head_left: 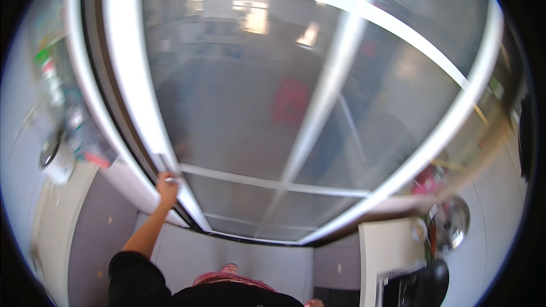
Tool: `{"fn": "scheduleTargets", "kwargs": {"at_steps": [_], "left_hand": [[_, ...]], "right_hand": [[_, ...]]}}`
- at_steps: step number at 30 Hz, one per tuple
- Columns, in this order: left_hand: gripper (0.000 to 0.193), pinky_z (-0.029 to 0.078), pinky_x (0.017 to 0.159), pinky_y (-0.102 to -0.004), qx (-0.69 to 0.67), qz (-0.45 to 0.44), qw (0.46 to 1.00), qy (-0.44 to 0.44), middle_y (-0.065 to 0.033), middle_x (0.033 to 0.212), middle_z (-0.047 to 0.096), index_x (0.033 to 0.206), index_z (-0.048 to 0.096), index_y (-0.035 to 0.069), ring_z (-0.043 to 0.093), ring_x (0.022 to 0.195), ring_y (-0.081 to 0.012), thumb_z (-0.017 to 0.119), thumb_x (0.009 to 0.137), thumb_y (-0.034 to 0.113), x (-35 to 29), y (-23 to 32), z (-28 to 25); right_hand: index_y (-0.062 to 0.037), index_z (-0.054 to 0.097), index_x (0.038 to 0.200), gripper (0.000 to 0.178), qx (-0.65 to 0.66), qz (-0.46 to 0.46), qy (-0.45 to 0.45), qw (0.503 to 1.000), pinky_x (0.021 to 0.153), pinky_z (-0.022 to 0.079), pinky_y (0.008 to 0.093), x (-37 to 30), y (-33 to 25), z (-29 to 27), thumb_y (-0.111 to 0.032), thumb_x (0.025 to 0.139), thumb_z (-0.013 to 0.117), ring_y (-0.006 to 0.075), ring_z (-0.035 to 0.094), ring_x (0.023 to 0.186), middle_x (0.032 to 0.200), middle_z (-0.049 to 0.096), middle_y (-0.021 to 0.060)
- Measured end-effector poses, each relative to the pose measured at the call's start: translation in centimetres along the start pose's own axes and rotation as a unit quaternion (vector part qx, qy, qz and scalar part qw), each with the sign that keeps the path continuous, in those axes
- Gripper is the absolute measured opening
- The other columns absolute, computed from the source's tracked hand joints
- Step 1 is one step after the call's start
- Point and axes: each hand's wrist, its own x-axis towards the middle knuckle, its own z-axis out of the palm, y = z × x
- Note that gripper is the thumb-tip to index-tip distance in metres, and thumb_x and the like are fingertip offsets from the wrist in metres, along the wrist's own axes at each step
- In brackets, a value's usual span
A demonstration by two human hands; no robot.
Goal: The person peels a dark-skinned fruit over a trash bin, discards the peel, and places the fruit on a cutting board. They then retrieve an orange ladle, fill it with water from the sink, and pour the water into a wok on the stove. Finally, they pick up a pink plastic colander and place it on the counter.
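Observation:
My left hand [166, 189] reaches forward and is closed on the small door handle [162, 162] at the left edge of a white-framed glass door [239, 79]. A dark gap runs between that edge and the white door jamb [94, 85] to its left. Of my right hand [314, 303], only a sliver shows at the lower edge, beside my dark top; its fingers are hidden. Through the blurred panes, a red shape [291, 102] stands out, too unclear to name.
On the left, a pale counter [57, 216] carries a white canister [57, 162] and a bottle with a green cap [44, 59]. A counter on the right [384, 239] bears a black pan [435, 281] and a shiny round metal lid or bowl [452, 222]. Tiled floor [187, 250] lies before the door.

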Motion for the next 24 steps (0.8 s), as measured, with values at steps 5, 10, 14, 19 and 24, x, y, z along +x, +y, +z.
{"fn": "scheduleTargets", "kwargs": {"at_steps": [5, 10, 14, 19, 24], "left_hand": [[0.040, 0.044, 0.081, -0.0291, -0.019, -0.091, 0.995, -0.028, -0.0094, 0.107, 0.058, 0.115, 0.050, 0.002, 0.055, 0.097, -0.0199, 0.053, 0.075, 0.005, 4.5, -5.7, -3.1], [0.040, 0.040, 0.087, -0.0303, -0.047, -0.100, 0.993, -0.051, -0.0110, 0.115, 0.054, 0.118, 0.049, -0.001, 0.051, 0.101, -0.0201, 0.054, 0.081, 0.013, 7.2, -8.7, -4.3], [0.040, 0.044, 0.080, -0.0313, 0.062, -0.058, 0.996, -0.028, -0.0112, 0.106, 0.057, 0.115, 0.050, -0.003, 0.054, 0.095, -0.0204, 0.054, 0.081, 0.019, 9.9, -9.3, -4.6], [0.027, 0.045, 0.081, -0.0412, 0.077, -0.052, 0.994, 0.057, -0.0175, 0.105, 0.059, 0.105, 0.060, 0.012, 0.057, 0.096, -0.0314, 0.063, 0.079, 0.019, 1.6, -4.4, -1.8], [0.031, 0.045, 0.083, -0.0380, -0.059, -0.099, 0.812, -0.572, -0.0154, 0.105, 0.058, 0.106, 0.057, 0.004, 0.057, 0.096, -0.0273, 0.059, 0.079, 0.019, -17.8, 4.2, 10.1]], "right_hand": [[-0.0150, 0.058, 0.097, 0.017, -0.021, 0.066, 0.003, 0.998, 0.057, 0.045, 0.0281, 1.9, 4.2, -1.7, -0.027, 0.086, 0.051, 0.0116, 0.060, 0.064, 0.078, 0.064, 0.0016], [-0.0102, 0.062, 0.090, 0.022, -0.066, 0.058, 0.024, 0.996, 0.059, 0.048, 0.0307, -0.6, 3.7, 0.7, -0.026, 0.086, 0.048, 0.0118, 0.062, 0.067, 0.082, 0.066, 0.0015], [-0.0032, 0.062, 0.077, 0.026, -0.032, 0.005, 0.079, 0.996, 0.058, 0.050, 0.0344, -2.1, 5.9, 2.9, -0.021, 0.083, 0.044, 0.0181, 0.065, 0.066, 0.074, 0.066, 0.0090], [-0.0032, 0.062, 0.081, 0.023, -0.332, -0.127, 0.169, 0.919, 0.061, 0.053, 0.0356, -10.1, 6.9, 5.7, -0.021, 0.082, 0.048, 0.0229, 0.064, 0.070, 0.081, 0.065, 0.0111], [-0.0054, 0.057, 0.097, 0.021, -0.208, -0.267, 0.252, 0.907, 0.077, 0.048, 0.0376, -13.9, -0.6, 10.6, -0.011, 0.077, 0.052, 0.0292, 0.053, 0.100, 0.097, 0.060, 0.0141]]}}
